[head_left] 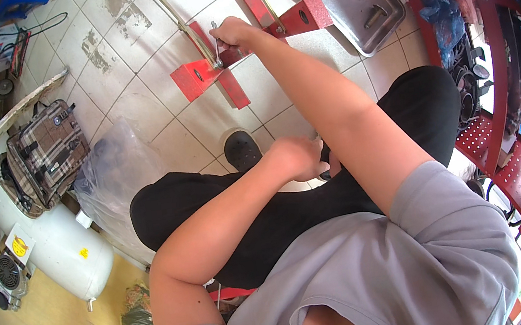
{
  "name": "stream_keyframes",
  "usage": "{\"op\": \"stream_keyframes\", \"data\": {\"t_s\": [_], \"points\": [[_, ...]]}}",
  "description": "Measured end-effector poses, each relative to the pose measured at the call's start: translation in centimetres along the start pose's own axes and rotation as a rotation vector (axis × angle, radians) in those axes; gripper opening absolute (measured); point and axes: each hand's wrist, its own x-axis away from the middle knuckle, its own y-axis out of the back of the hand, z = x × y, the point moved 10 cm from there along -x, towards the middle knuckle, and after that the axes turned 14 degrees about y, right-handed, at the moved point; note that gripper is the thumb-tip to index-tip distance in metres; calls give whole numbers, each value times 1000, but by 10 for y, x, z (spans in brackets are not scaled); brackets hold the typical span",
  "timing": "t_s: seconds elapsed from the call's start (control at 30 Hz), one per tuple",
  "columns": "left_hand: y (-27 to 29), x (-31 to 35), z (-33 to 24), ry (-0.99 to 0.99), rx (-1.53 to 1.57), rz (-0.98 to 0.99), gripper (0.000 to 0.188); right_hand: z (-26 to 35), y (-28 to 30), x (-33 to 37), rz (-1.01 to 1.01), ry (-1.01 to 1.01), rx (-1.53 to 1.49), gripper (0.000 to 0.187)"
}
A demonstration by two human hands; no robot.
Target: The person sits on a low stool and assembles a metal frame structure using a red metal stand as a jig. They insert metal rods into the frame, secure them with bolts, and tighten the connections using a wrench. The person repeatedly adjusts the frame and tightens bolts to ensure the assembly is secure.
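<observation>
My right hand (233, 32) reaches out to a red metal stand (233, 88) on the floor. Its fingers are closed on a slim silver wrench (217, 51), whose lower end meets the stand near a joint. Bent metal rods (169, 11) rise from the stand's far side. Close to my body, my left hand (299, 158) is held between my knees with its fingers curled. Small bits of something metallic and dark show at its fingertips, partly hidden behind my right forearm, so I cannot make out what it holds.
A metal tray (360, 41) with two large bolts (376, 16) lies beyond the stand to the right. A red tool cart (491, 66) stands at my right. On the left are a white tank (65, 254), a plaid backpack (49, 154) and a clear plastic bag (120, 174).
</observation>
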Motion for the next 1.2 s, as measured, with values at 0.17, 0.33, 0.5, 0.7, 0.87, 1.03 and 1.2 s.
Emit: {"op": "stream_keyframes", "data": {"t_s": [0.17, 0.33, 0.5, 0.7, 0.87, 1.03, 1.2], "points": [[-1, -3, -2, -36, -9, -84, 51, -16, -1, -2, 20, -71, 154, 38], [1, -1, -2, -53, -23, -124, 46, 24, 16, 4, -209, 214, 279, 34], [3, 3, 1, -8, -7, -73, 45, 53, 16, 14, -161, 333, 231, 39], [4, 2, -3, 4, 13, -35, 45, 48, -10, -6, 85, 315, 535, 38], [3, 0, -7, -35, -7, -88, 46, -11, -11, -17, 117, 80, 469, 23], [-5, -7, -2, -43, -26, -141, 47, -22, -8, -8, 5, -57, 223, 20], [1, 2, -4, 21, 11, -54, 47, -15, -13, -13, 114, -6, 438, 23]]}}
